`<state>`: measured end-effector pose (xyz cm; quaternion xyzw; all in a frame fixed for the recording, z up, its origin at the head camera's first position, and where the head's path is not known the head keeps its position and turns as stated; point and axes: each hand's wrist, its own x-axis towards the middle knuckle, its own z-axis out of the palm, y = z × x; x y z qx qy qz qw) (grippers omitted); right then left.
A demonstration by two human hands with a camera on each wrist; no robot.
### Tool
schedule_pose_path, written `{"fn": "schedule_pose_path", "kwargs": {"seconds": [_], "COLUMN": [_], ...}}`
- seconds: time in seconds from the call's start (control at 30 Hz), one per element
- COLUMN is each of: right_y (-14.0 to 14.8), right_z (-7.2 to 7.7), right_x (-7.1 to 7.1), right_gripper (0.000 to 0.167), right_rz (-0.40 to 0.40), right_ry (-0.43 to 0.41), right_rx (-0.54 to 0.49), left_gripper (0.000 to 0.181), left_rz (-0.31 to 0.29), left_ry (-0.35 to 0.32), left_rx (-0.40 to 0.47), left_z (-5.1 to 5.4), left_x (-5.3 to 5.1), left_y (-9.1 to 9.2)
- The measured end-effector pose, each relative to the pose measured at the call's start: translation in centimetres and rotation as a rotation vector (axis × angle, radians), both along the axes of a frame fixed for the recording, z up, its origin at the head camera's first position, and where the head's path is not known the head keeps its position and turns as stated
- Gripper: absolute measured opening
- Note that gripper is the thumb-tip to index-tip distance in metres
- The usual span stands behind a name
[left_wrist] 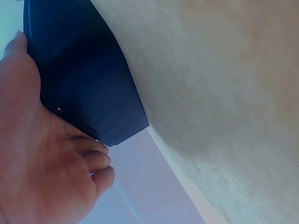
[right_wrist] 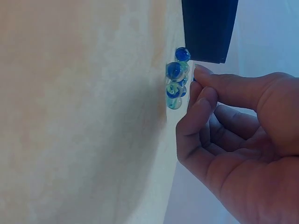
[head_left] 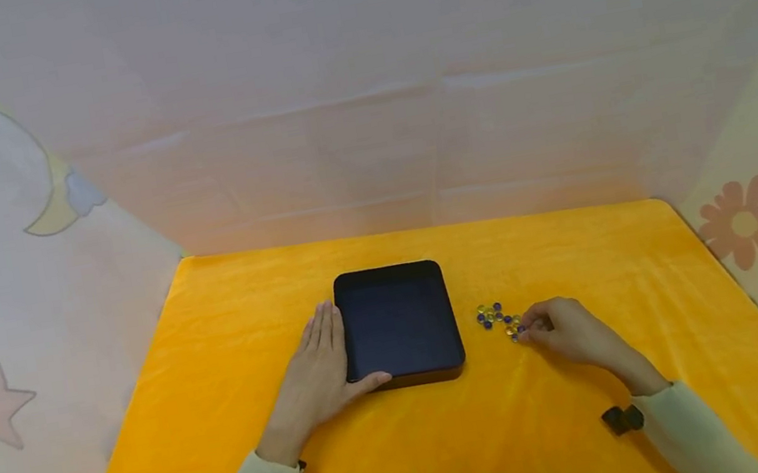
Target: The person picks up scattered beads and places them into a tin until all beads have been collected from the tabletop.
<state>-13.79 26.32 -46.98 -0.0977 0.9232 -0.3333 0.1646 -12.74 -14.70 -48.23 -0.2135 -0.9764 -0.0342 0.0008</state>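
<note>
A square, dark, shallow tray (head_left: 408, 379) lies on the yellow cloth. Along its left side rests my left hand (head_left: 315, 374), fingers straight against the wall and thumb over the front rim. The left wrist view shows this palm beside the dark tray wall (left_wrist: 88, 79). To the tray's right is a small cluster of glass marbles (head_left: 490, 316), some blue and some clear yellowish. My right hand (head_left: 566, 330) is at the cluster's near right edge, thumb and index finger pinched together. Between those fingertips a sliver of a blue marble (right_wrist: 194, 80) shows; most of it is hidden.
Yellow cloth (head_left: 267, 290) covers the table. Pale fabric walls (head_left: 334, 151) stand behind it and on both sides, printed with a moon, a star and flowers. Each wrist wears a small dark device (head_left: 623, 419).
</note>
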Motion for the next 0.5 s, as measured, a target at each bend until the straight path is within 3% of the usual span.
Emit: {"fn": "schedule_pose_path", "kwargs": {"seconds": [0.5], "right_y": [-1.2], "right_z": [0.7], "right_x": [-0.4], "right_gripper": [0.019], "right_rz": [-0.022], "right_ry": [0.016], "right_rx": [-0.023], "left_gripper": [0.125], "left_rz": [0.006], "left_ry": [-0.018], "left_rx": [-0.010], "left_z": [-0.1], "left_x": [0.1], "left_y": [-0.2]}}
